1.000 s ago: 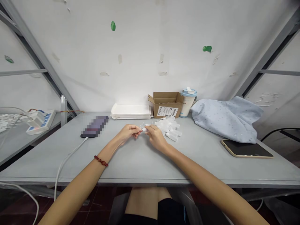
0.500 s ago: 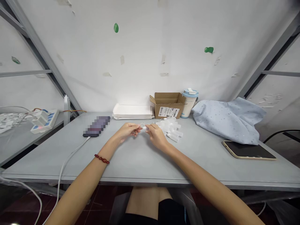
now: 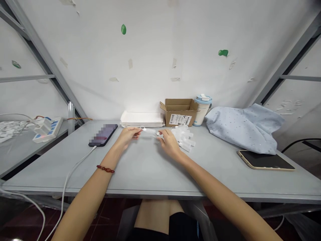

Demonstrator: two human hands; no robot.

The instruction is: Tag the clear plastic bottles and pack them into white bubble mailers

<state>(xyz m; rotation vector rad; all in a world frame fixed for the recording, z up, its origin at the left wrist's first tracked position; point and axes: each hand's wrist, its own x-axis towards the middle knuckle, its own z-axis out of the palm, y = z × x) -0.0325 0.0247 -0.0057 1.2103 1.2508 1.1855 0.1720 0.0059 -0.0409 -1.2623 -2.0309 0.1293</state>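
Observation:
My left hand [image 3: 128, 136] pinches one end of a small translucent white plastic tube [image 3: 149, 130], near a thin loop at its tip. The tube points right across the gap between my hands. At its other side, the fingertips of my right hand [image 3: 169, 142] are closed on something small, whitish and thin that I cannot make out. Just right of that hand lies a pile of similar translucent white tubes [image 3: 186, 142] on the grey table [image 3: 150, 170], partly hidden by the hand.
Behind the hands are a stack of white sheets [image 3: 141, 119], an open cardboard box [image 3: 179, 117] and a blue-lidded cup [image 3: 201, 113]. A charging phone [image 3: 104, 135] lies left; pale blue cloth [image 3: 243, 129] and another phone [image 3: 265, 160] lie right. A power strip [image 3: 51, 130] stands far left.
My left hand has moved left and slightly away from me, widening the gap between my hands. More of the tube now shows between them. My right hand has barely shifted.

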